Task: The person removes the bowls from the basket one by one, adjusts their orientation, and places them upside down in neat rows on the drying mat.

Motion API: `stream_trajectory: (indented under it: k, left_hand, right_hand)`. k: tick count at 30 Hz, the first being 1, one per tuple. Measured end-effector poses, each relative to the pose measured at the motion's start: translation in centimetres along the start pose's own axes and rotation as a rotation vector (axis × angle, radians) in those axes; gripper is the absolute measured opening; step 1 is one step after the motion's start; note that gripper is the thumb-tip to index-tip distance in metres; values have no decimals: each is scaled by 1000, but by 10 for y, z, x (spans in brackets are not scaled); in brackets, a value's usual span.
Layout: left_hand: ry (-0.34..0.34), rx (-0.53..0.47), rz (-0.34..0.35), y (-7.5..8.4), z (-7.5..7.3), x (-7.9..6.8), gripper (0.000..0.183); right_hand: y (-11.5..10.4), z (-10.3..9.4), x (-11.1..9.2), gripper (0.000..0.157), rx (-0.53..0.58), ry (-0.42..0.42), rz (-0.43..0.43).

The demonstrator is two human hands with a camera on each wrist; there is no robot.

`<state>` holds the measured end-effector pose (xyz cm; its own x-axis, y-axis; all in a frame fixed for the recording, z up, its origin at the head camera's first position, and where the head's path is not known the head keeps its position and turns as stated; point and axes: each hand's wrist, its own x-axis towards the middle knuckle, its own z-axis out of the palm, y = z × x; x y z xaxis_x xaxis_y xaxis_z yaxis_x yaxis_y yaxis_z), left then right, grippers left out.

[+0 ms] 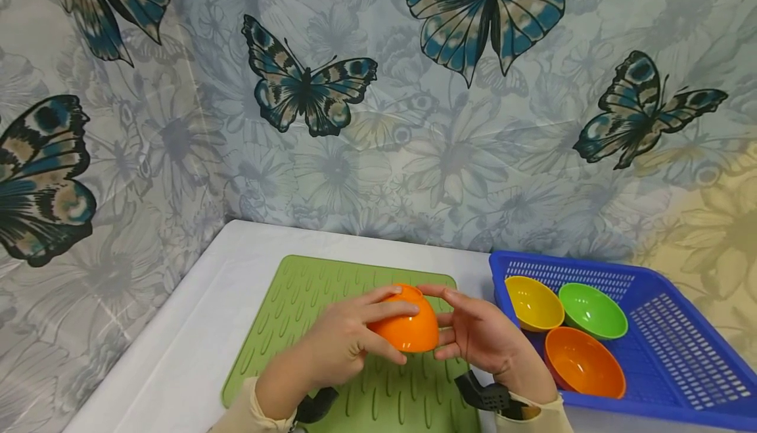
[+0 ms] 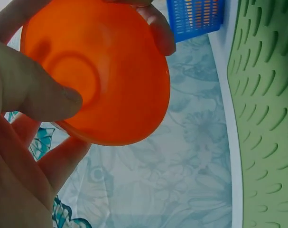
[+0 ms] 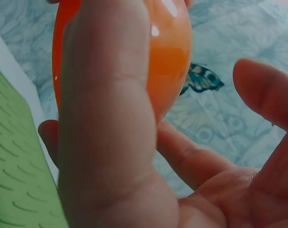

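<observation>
Both hands meet at one bowl: the left hand (image 1: pixel 343 332) is curled about it, thumb and fingers gripping from the person's left, while the right hand (image 1: pixel 481 336) has its fingers spread loosely along the other side, a slight bend in them, close against it rather than clasping. That orange bowl (image 1: pixel 416 336) is held tilted above the green mat (image 1: pixel 278 328), its glossy curved surface catching the light; in the left wrist view the left thumb lies across a round ring on it. Beneath, the ribbed mat lies on a white table (image 1: pixel 177 341). Black devices (image 1: pixel 316 405) sit at both wrists, next to beige sleeves (image 1: pixel 251 413). On the right stands a blue basket (image 1: pixel 692 347) with slotted walls, containing a yellow bowl (image 1: pixel 535 305), a light green bowl (image 1: pixel 593 311) beside it, and a second orange bowl (image 1: pixel 584 362) nearer the person. Behind everything hangs a grey-blue floral backdrop (image 1: pixel 449 170) printed with large teal-and-black butterflies (image 1: pixel 306 91).
</observation>
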<state>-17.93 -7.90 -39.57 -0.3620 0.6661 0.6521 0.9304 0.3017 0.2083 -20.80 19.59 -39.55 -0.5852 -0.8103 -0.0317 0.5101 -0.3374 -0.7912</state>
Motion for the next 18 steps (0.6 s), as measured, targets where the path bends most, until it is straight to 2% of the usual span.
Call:
stream_trajectory:
  k: [7,11,18]
  left_hand:
    - [-81,41,16,3,3,1,61]
    - [-105,84,42,3,5,0,61]
    - [-154,59,50,6,8,2,57]
  right_hand:
    - [1,-2,2,44,-83,31,24]
    - [2,-2,2,41,-120,40,36]
    - [1,0,2,33,-211,122,51]
